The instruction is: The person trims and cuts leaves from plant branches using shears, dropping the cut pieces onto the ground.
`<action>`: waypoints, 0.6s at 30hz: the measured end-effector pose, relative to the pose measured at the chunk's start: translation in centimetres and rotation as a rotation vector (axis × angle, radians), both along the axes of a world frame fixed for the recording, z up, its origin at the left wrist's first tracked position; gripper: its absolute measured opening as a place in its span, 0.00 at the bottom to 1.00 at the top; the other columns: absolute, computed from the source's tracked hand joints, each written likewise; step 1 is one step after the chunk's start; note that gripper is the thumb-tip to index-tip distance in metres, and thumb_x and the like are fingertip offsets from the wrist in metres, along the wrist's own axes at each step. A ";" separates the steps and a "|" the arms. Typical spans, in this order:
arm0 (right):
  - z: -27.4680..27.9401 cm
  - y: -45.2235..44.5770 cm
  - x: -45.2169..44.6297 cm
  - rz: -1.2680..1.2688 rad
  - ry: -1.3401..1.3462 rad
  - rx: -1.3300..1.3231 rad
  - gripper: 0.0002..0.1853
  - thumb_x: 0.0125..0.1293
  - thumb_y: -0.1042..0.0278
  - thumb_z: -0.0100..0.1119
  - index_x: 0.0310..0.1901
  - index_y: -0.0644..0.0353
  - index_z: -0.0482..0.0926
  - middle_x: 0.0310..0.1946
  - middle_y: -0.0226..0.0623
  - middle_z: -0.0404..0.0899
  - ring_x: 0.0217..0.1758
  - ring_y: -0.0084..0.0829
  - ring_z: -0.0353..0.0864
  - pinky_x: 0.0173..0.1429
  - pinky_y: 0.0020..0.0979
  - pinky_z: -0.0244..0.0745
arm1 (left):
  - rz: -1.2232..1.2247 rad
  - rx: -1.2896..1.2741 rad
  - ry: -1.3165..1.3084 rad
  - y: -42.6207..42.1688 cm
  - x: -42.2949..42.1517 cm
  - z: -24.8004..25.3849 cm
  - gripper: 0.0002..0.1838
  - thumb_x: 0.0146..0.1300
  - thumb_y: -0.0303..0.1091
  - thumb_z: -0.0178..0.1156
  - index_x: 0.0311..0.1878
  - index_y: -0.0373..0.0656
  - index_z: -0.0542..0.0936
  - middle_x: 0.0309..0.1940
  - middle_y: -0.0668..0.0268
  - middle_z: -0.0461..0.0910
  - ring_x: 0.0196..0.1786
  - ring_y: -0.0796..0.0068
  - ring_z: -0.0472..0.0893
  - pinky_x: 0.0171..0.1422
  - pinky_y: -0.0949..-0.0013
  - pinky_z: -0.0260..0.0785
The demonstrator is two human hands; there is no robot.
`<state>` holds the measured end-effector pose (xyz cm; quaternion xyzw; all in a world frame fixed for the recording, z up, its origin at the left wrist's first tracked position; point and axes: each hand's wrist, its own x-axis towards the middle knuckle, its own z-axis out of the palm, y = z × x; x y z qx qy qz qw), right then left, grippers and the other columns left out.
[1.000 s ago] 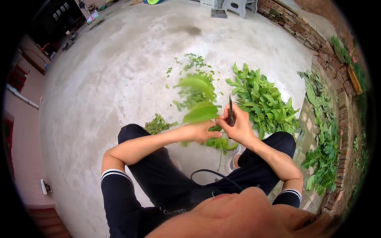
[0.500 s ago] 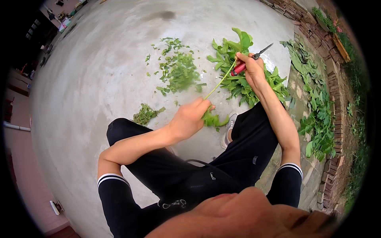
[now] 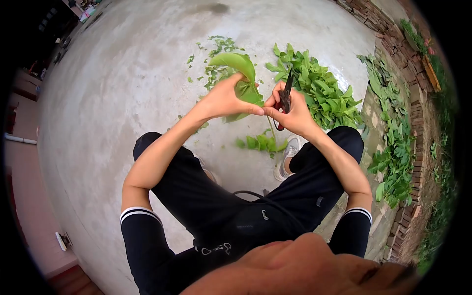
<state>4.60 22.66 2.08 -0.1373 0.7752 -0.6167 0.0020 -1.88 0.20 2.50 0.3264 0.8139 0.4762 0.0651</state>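
Observation:
My left hand [image 3: 227,101] is closed around a bunch of large green leaves [image 3: 236,63], above the scattered cut leaves. My right hand [image 3: 293,110] grips pruning shears [image 3: 285,93] with dark blades pointing up and away and red on the handle. Its thumb and fingertips meet the left hand's at a thin green stem [image 3: 272,127], which hangs below them. Under the hands, a small sprig of green leaves [image 3: 263,142] shows near my right shoe. A big pile of leafy stems [image 3: 324,88] lies on the concrete just beyond my right hand.
Chopped leaf pieces [image 3: 223,45] are strewn over the concrete floor [image 3: 98,113] ahead. More leafy stems [image 3: 391,132] lie along a low brick border [image 3: 418,142] at the right. My bent knees flank the work area.
Both hands have come together in front of me. My left hand has moved up from the stem's lower part and now holds leaves; the shears have swung to point more upright.

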 end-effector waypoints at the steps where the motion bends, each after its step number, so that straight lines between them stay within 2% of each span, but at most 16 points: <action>1: 0.2 -0.1 0.1 0.004 -0.025 -0.008 0.18 0.61 0.80 0.69 0.36 0.55 0.65 0.28 0.26 0.83 0.29 0.11 0.72 0.32 0.20 0.67 | -0.057 -0.015 -0.108 0.1 0.4 0.7 0.31 0.57 0.43 0.78 0.60 0.39 0.79 0.41 0.67 0.83 0.40 0.78 0.79 0.50 0.71 0.72; 2: 0.3 -0.1 0.2 -0.005 -0.028 -0.023 0.18 0.61 0.80 0.69 0.36 0.55 0.64 0.28 0.26 0.83 0.28 0.11 0.72 0.32 0.20 0.67 | -0.115 -0.031 -0.216 0.2 0.7 1.1 0.28 0.59 0.42 0.76 0.59 0.39 0.80 0.38 0.67 0.84 0.39 0.78 0.78 0.49 0.71 0.72; 5: 0.5 0.1 0.3 -0.013 -0.023 -0.039 0.18 0.62 0.79 0.68 0.36 0.54 0.64 0.29 0.26 0.82 0.28 0.11 0.72 0.30 0.20 0.68 | -0.114 -0.111 -0.238 0.1 0.1 -0.8 0.19 0.65 0.40 0.72 0.53 0.39 0.82 0.33 0.69 0.82 0.37 0.80 0.75 0.46 0.70 0.70; 7: 0.3 0.3 0.5 0.046 -0.109 -0.127 0.17 0.63 0.78 0.68 0.37 0.54 0.64 0.30 0.26 0.81 0.28 0.12 0.73 0.27 0.20 0.68 | -0.147 -0.085 -0.210 0.1 0.8 -0.1 0.17 0.68 0.40 0.69 0.52 0.38 0.82 0.31 0.70 0.80 0.36 0.80 0.73 0.44 0.69 0.69; 9: -0.1 0.8 0.6 0.105 -0.184 -0.167 0.17 0.65 0.76 0.68 0.39 0.53 0.64 0.31 0.26 0.80 0.28 0.13 0.76 0.21 0.20 0.68 | -0.190 -0.059 -0.205 0.2 1.5 0.5 0.16 0.70 0.40 0.68 0.50 0.38 0.81 0.30 0.71 0.79 0.35 0.81 0.71 0.43 0.70 0.68; 11: -0.3 0.9 0.7 0.132 -0.266 -0.236 0.17 0.65 0.76 0.68 0.39 0.53 0.64 0.31 0.26 0.80 0.28 0.14 0.77 0.20 0.20 0.68 | -0.245 -0.034 -0.221 0.0 1.9 0.8 0.16 0.70 0.41 0.67 0.49 0.38 0.81 0.29 0.72 0.78 0.35 0.82 0.70 0.42 0.71 0.67; 14: 0.4 1.0 1.1 0.161 -0.353 -0.236 0.17 0.66 0.76 0.67 0.39 0.52 0.64 0.32 0.27 0.81 0.29 0.18 0.81 0.21 0.21 0.70 | -0.274 0.030 -0.381 -0.2 2.4 1.4 0.14 0.72 0.42 0.66 0.42 0.39 0.83 0.27 0.73 0.77 0.32 0.84 0.69 0.38 0.74 0.64; 18: 0.0 1.3 1.8 0.259 -0.392 -0.269 0.17 0.67 0.75 0.66 0.38 0.52 0.62 0.32 0.29 0.81 0.28 0.21 0.83 0.22 0.23 0.71 | -0.280 -0.073 -0.650 -0.9 2.6 1.4 0.17 0.72 0.44 0.65 0.32 0.40 0.83 0.25 0.75 0.77 0.28 0.87 0.68 0.32 0.76 0.59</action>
